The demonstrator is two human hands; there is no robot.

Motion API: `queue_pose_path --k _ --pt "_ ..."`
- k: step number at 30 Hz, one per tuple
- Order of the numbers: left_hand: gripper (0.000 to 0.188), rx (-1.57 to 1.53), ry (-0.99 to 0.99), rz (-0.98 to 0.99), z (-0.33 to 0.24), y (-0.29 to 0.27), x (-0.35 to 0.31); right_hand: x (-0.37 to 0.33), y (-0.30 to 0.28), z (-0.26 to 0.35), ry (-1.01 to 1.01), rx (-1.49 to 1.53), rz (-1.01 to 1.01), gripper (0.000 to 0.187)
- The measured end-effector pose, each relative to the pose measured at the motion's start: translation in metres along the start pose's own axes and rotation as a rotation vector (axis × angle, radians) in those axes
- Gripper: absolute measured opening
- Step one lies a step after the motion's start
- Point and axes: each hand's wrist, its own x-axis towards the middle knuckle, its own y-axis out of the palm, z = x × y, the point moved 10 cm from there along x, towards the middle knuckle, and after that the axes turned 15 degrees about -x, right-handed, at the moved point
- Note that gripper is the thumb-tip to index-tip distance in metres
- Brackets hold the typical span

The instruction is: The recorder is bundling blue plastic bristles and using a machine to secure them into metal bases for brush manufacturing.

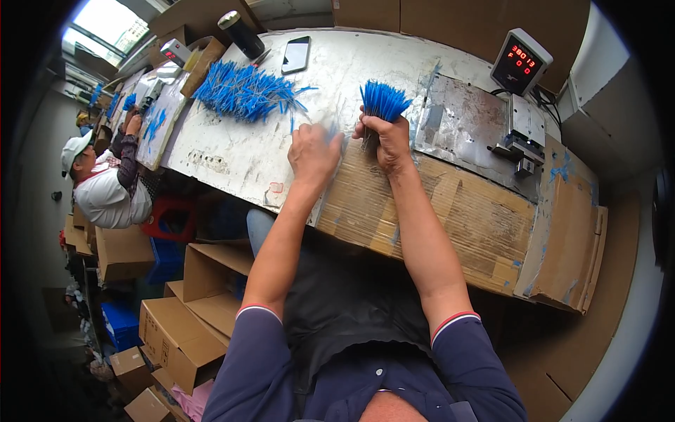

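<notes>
My right hand (391,143) is closed around an upright bundle of thin wire-like pieces with blue ends (384,100). The blue ends fan out above my fist, and the thin pale ends show below my thumb. Just left of it, my left hand (311,156) is over the white worktable (235,155). Its fingers are smeared by motion, so whether they hold a piece is unclear. Farther left lies a loose heap of the same blue-ended pieces (246,91), pointing every way, with a few strays at its right edge.
A phone (296,55) and a dark tumbler (241,35) are behind the heap. To the right are a metal plate (463,116), a small machine (524,144) and a red-digit display (521,62). Cardboard (429,211) covers the near edge. A co-worker (109,183) sits at far left, beyond cartons (179,337).
</notes>
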Motion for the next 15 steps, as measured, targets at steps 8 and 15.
queue_pose_path --k 8,15 --pt "0.024 0.008 -0.035 0.022 0.002 0.003 0.000 0.000 -0.003 0.001 -0.015 -0.013 0.007 0.023" --pt "0.017 0.099 0.053 0.034 0.019 -0.006 -0.012 -0.001 -0.003 0.002 -0.003 0.026 -0.011 0.018"
